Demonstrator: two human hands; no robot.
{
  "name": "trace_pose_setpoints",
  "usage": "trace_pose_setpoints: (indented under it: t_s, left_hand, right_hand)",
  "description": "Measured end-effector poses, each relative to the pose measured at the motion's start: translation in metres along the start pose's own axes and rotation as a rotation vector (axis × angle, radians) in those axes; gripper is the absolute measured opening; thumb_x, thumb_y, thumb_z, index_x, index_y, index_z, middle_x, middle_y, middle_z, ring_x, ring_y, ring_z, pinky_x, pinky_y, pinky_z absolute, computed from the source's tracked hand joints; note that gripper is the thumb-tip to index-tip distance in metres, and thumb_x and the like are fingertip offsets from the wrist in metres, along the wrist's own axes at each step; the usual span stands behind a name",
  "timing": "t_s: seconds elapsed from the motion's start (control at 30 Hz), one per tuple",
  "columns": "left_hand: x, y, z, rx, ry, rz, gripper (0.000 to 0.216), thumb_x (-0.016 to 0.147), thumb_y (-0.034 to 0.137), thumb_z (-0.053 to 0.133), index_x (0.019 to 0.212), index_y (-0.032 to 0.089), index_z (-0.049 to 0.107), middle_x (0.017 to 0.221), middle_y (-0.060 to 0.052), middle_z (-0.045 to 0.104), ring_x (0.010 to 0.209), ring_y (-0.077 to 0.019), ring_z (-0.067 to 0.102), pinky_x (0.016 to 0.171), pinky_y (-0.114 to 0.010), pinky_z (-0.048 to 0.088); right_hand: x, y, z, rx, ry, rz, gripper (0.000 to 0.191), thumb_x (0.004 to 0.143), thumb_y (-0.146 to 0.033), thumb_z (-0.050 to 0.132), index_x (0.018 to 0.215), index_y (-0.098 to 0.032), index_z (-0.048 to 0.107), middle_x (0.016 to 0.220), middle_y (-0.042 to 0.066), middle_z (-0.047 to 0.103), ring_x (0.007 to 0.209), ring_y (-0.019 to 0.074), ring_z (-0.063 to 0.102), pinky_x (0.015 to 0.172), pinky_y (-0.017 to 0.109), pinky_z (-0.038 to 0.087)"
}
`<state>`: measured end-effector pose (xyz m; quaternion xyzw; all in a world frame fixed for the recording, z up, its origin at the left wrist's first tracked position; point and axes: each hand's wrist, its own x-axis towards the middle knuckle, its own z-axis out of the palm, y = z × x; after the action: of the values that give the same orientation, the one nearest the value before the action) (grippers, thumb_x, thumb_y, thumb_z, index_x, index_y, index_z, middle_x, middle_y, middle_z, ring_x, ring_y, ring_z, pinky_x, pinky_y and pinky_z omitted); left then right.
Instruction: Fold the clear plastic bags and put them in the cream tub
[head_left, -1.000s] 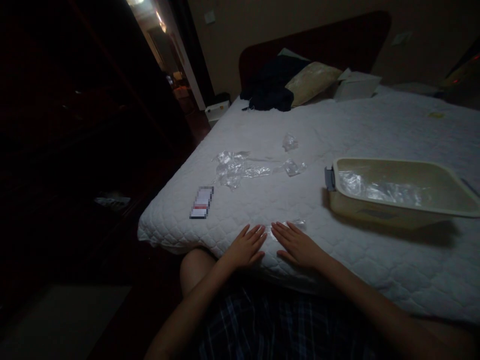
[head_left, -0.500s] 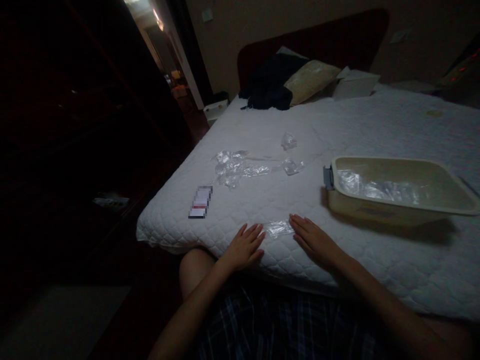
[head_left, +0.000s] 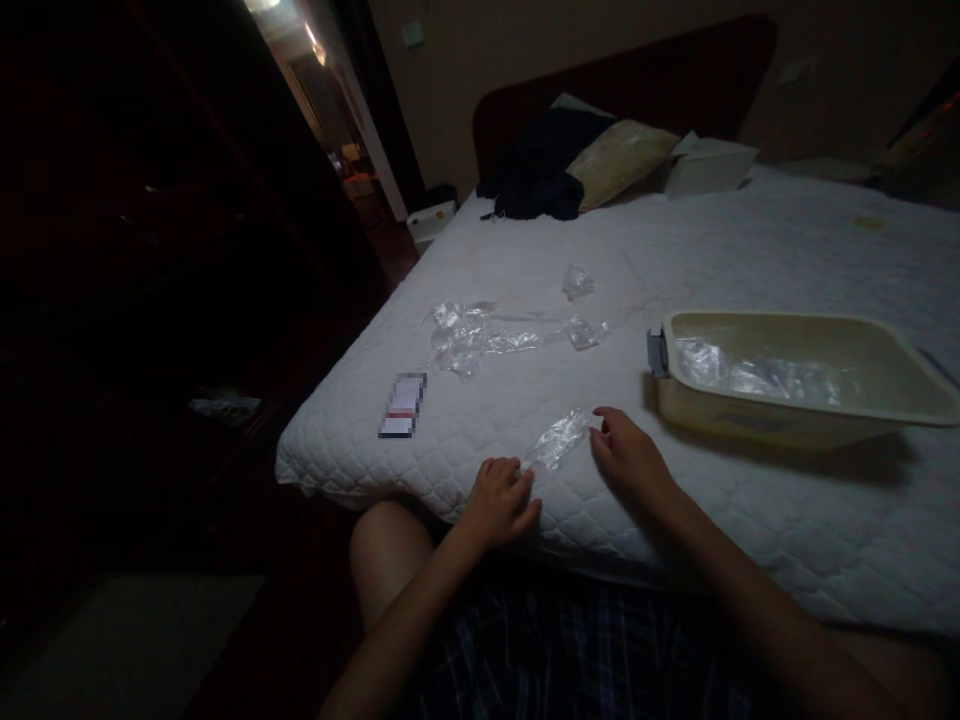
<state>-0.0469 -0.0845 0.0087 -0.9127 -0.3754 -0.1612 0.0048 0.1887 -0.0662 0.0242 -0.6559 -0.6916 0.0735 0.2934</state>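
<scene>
A narrow clear plastic bag (head_left: 559,440), crinkled and slanting, lies on the white quilted bed cover between my hands. My left hand (head_left: 501,503) rests at the bag's lower left end, fingers bent a little and thumb spread away. Beside the upper right end is my right hand (head_left: 631,455); its fingers are curled and a gap shows between forefinger and thumb. Whether the right fingertips touch the film is hard to see in the dim light. More crumpled clear bags (head_left: 461,338) lie farther back on the bed.
A beige plastic tub (head_left: 765,425) with a grey latch stands on the right, clear film inside. A phone-like blurred item (head_left: 403,405) lies left. Dark cloth (head_left: 544,165), a pillow (head_left: 622,160) and a white box (head_left: 711,165) are near the headboard (head_left: 637,85).
The bag's right end has swung away from me, so it lies aslant. My right hand has shifted slightly forward and its fingers have curled; my left fingers have drawn in a little.
</scene>
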Motion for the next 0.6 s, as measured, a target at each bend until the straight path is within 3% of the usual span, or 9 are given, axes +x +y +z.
trace_pose_setpoints:
  t_s: [0.1, 0.17, 0.4, 0.6]
  left_hand:
    - [0.002, 0.006, 0.0, 0.016, -0.02, -0.045, 0.04, 0.079, 0.041, 0.043, 0.111, 0.017, 0.049, 0.099, -0.012, 0.051, 0.092, -0.0247, 0.046, 0.079, -0.042, 0.038]
    - [0.003, 0.01, 0.001, 0.018, -0.032, -0.056, 0.04, 0.08, 0.04, 0.042, 0.112, 0.017, 0.048, 0.097, -0.011, 0.052, 0.089, -0.0244, 0.046, 0.077, -0.042, 0.038]
    - [0.009, 0.026, 0.005, -0.003, -0.03, -0.001, 0.043, 0.082, 0.036, 0.038, 0.117, 0.012, 0.044, 0.096, -0.012, 0.054, 0.088, -0.0246, 0.047, 0.074, -0.04, 0.04]
    - [0.011, 0.033, 0.012, 0.012, 0.004, 0.115, 0.034, 0.083, 0.029, 0.037, 0.111, 0.012, 0.048, 0.104, -0.013, 0.056, 0.089, -0.0235, 0.051, 0.071, -0.038, 0.042]
  right_hand:
    - [0.003, -0.011, 0.004, 0.266, -0.197, 0.063, 0.027, 0.081, -0.036, 0.041, 0.094, -0.017, 0.055, 0.058, 0.0, 0.057, 0.053, 0.0149, 0.054, 0.05, 0.024, 0.039]
    - [0.005, -0.016, 0.01, 0.366, -0.252, 0.057, 0.024, 0.078, -0.038, 0.046, 0.089, -0.018, 0.054, 0.054, -0.002, 0.056, 0.05, 0.0139, 0.053, 0.048, 0.024, 0.038]
    - [0.022, -0.014, 0.036, 0.34, -0.132, -0.004, 0.019, 0.074, -0.023, 0.049, 0.091, -0.017, 0.057, 0.069, 0.002, 0.061, 0.063, 0.0147, 0.057, 0.06, 0.026, 0.043]
    - [0.024, -0.002, 0.045, 0.299, -0.092, -0.112, 0.025, 0.078, -0.024, 0.048, 0.099, -0.017, 0.06, 0.09, 0.007, 0.064, 0.079, 0.018, 0.059, 0.074, 0.032, 0.045]
